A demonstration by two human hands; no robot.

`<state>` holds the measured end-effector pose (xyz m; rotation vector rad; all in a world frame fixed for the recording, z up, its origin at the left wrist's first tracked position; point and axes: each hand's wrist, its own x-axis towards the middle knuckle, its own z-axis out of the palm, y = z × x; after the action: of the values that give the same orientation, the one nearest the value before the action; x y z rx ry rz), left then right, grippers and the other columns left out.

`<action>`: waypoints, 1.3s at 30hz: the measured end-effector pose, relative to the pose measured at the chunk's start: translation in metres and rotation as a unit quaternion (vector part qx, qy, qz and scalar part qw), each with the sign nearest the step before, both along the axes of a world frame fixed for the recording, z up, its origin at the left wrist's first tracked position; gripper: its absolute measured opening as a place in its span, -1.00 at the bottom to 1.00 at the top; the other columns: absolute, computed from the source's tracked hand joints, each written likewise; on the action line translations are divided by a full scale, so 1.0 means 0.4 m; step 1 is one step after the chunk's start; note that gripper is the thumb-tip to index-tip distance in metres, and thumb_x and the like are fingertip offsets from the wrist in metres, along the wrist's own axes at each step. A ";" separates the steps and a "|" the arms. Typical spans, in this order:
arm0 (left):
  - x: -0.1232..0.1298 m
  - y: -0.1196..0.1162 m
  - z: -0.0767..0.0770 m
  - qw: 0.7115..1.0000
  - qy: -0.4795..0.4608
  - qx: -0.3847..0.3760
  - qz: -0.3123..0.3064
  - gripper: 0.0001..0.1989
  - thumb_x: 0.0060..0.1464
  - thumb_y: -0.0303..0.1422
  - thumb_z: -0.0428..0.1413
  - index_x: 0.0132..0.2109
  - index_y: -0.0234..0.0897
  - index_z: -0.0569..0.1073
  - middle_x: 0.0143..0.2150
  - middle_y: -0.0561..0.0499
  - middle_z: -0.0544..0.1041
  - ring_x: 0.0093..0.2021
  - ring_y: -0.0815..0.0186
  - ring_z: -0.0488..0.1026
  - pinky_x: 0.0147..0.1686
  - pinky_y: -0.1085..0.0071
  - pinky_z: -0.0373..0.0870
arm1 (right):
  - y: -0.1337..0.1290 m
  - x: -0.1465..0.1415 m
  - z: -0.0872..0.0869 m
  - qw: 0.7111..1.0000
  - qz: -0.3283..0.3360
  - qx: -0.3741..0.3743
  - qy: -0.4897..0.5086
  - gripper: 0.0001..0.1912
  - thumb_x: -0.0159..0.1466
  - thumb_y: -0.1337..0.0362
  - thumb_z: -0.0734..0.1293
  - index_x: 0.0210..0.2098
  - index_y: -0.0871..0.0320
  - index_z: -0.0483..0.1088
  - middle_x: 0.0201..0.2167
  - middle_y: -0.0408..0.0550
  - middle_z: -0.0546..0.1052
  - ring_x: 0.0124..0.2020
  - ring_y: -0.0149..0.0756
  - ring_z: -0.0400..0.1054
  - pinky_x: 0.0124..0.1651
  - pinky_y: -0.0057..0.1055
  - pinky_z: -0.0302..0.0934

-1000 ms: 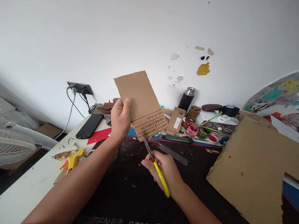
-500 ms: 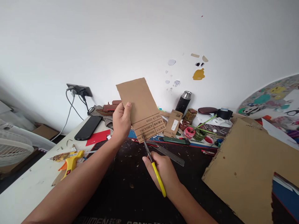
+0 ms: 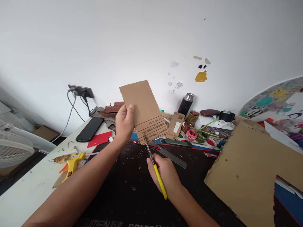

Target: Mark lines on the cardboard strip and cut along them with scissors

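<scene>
A rectangular piece of brown cardboard (image 3: 143, 104) with printed black text along its lower end is held up in front of me. My left hand (image 3: 124, 121) grips its left edge, thumb on the face turned to me. Yellow-handled scissors (image 3: 158, 178) are in my right hand (image 3: 165, 173), its fingers wrapped round the handles. The blades point up and left and meet the lower edge of the cardboard, near the printed text. Part of the far handle is hidden by my hand.
A glue gun (image 3: 73, 164), a black phone (image 3: 90, 129) and red paper (image 3: 99, 139) lie left. Behind are a metal ruler (image 3: 174, 157), a green cutter (image 3: 177, 142), paint jars (image 3: 191, 135) and a flask (image 3: 186, 104). A large cardboard sheet (image 3: 246, 167) is at right.
The cardboard and my left hand have shifted very slightly right. The scissors remain at the lower edge, with little visible movement.
</scene>
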<state>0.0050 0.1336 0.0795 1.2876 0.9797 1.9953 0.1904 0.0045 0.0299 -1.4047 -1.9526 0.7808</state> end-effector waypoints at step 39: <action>-0.008 -0.029 0.049 0.998 0.055 0.037 0.020 -0.60 0.35 0.07 0.27 -0.14 -0.20 0.56 -0.18 -0.07 0.68 -0.21 0.21 0.61 -0.24 0.34 0.58 | 0.009 0.017 -0.029 0.986 0.065 -0.087 0.124 -0.40 0.27 -0.33 0.50 -0.17 0.11 0.57 -0.58 -0.21 0.43 -0.58 -0.35 0.32 -0.46 -0.46 0.21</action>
<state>0.0016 0.1221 0.0992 1.4404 0.9980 2.0263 0.1974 0.0081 0.0184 -1.2180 -1.8299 1.1526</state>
